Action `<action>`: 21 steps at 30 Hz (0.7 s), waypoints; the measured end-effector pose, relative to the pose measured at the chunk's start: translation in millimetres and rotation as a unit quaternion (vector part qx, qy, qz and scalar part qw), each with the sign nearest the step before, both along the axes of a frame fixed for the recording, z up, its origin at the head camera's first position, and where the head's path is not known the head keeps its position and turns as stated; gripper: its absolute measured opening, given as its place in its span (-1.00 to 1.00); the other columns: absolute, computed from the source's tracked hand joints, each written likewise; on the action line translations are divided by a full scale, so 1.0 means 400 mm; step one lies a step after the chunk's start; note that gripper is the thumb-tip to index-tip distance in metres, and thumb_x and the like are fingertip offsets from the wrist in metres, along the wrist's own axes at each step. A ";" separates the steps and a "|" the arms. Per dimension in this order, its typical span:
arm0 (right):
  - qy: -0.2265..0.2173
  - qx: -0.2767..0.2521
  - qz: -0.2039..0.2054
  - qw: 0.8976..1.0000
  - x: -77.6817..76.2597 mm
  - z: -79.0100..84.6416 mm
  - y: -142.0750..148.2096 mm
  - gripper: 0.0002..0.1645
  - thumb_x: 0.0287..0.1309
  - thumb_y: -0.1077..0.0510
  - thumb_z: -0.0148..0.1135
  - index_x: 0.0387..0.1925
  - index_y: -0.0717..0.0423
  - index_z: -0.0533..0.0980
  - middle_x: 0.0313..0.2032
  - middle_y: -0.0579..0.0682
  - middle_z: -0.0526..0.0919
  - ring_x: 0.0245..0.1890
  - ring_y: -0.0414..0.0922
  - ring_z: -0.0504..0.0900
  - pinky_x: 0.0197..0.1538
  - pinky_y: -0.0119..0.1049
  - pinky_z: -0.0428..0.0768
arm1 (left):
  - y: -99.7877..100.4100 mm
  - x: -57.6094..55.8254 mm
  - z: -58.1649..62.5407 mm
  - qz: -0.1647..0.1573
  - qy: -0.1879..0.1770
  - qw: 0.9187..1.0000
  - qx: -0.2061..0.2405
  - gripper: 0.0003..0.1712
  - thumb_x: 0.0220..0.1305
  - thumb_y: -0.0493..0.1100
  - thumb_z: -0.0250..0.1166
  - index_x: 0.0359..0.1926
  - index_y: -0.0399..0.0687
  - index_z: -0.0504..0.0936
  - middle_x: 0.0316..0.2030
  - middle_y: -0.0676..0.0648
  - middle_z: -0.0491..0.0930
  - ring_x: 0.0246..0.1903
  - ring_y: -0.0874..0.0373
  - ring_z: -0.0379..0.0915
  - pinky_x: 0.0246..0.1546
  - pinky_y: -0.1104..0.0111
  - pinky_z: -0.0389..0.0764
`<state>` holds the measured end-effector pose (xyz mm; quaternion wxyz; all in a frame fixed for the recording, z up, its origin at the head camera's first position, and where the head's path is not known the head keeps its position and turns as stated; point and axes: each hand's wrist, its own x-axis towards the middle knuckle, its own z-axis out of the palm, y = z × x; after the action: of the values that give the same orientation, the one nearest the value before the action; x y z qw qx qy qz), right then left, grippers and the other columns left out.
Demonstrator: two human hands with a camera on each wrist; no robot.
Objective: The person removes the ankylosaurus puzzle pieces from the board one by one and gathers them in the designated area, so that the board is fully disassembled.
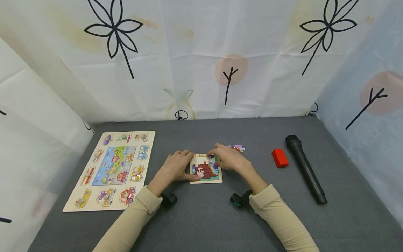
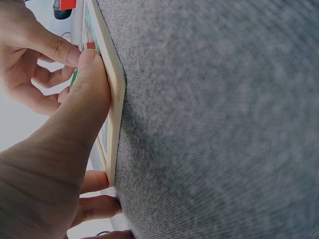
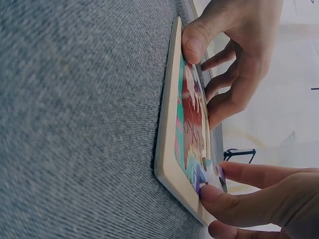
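A small wooden jigsaw puzzle (image 1: 206, 181) with a dark red dinosaur picture lies flat on the grey table. My left hand (image 1: 177, 167) holds its left side, the thumb pressing on the near-left part of the frame and the fingers along the left and far edges. Over the far-right corner, my right hand (image 1: 229, 157) pinches a small puzzle piece (image 3: 221, 178) between thumb and forefinger. That piece sits close over the picture, mostly covered by the fingers. Just beyond the right hand are a few loose puzzle pieces (image 1: 239, 148), partly hidden by it.
To the left lies a large wooden peg puzzle board (image 1: 105, 140) with vehicle and toy pictures. A red block (image 1: 280, 158) and a black microphone (image 1: 306, 169) are on the right. White patterned cloth (image 1: 195, 70) hangs behind the table and at both sides.
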<state>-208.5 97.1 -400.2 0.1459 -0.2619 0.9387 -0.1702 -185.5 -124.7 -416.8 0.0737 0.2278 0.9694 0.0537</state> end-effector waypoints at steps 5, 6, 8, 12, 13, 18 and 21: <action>0.002 -0.003 0.002 1.000 0.001 -0.001 0.002 -0.53 0.27 0.29 0.36 0.20 0.02 0.63 -0.14 0.05 0.55 -0.44 -0.18 0.39 -0.42 -0.42 0.33 | 0.001 0.002 0.003 0.000 0.000 1.000 0.002 0.06 0.00 0.46 0.48 0.35 -0.11 0.48 0.31 -0.21 0.52 0.26 -0.27 0.47 0.08 -0.21 0.59; 0.004 -0.003 0.003 1.000 0.001 -0.002 0.002 -0.53 0.27 0.30 0.36 0.20 0.02 0.63 -0.15 0.05 0.55 -0.44 -0.18 0.39 -0.42 -0.42 0.33 | 0.000 0.002 0.003 0.000 0.000 1.000 0.002 0.06 0.00 0.46 0.48 0.35 -0.11 0.48 0.30 -0.21 0.52 0.26 -0.27 0.47 0.08 -0.21 0.59; 0.007 -0.003 0.006 1.000 0.000 -0.003 0.003 -0.54 0.28 0.31 0.34 0.20 0.02 0.63 -0.15 0.05 0.56 -0.44 -0.18 0.39 -0.42 -0.41 0.33 | 0.000 0.002 0.003 -0.001 0.000 1.000 0.002 0.06 0.01 0.46 0.48 0.35 -0.11 0.48 0.30 -0.21 0.52 0.26 -0.27 0.47 0.08 -0.21 0.59; 0.017 -0.003 0.011 1.000 -0.001 -0.005 0.006 -0.55 0.30 0.29 0.33 0.21 0.01 0.62 -0.12 0.05 0.57 -0.40 -0.18 0.44 -0.39 -0.40 0.39 | -0.001 0.001 0.001 -0.002 0.002 1.000 0.000 0.07 0.00 0.47 0.47 0.36 -0.11 0.47 0.30 -0.22 0.52 0.26 -0.27 0.47 0.07 -0.21 0.59; 0.020 -0.003 0.013 1.000 -0.002 -0.005 0.008 -0.55 0.31 0.28 0.33 0.21 0.00 0.62 -0.11 0.05 0.58 -0.39 -0.18 0.45 -0.37 -0.39 0.41 | -0.001 0.001 0.000 -0.002 0.002 1.000 0.000 0.07 0.00 0.47 0.47 0.36 -0.12 0.47 0.30 -0.22 0.52 0.26 -0.27 0.48 0.06 -0.21 0.59; 0.031 -0.010 0.020 0.999 -0.007 0.001 0.028 -0.53 0.31 0.23 0.34 0.24 0.03 0.60 -0.03 0.05 0.61 -0.29 -0.15 0.52 -0.25 -0.32 0.50 | -0.001 0.002 0.002 -0.002 0.000 1.000 0.000 0.08 0.01 0.47 0.47 0.37 -0.13 0.47 0.31 -0.23 0.52 0.27 -0.28 0.47 0.08 -0.22 0.59; 0.032 -0.010 0.017 0.999 -0.011 0.008 0.048 -0.54 0.34 0.24 0.31 0.26 0.05 0.59 -0.01 0.07 0.60 -0.24 -0.11 0.52 -0.23 -0.29 0.49 | 0.000 0.002 0.003 -0.002 -0.002 1.000 0.001 0.08 0.02 0.46 0.47 0.38 -0.13 0.46 0.31 -0.23 0.51 0.27 -0.28 0.46 0.09 -0.23 0.58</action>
<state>-213.1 116.5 -396.9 0.1164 -0.2843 0.9366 -0.1686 -184.6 -124.7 -415.7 0.0751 0.2295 0.9688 0.0551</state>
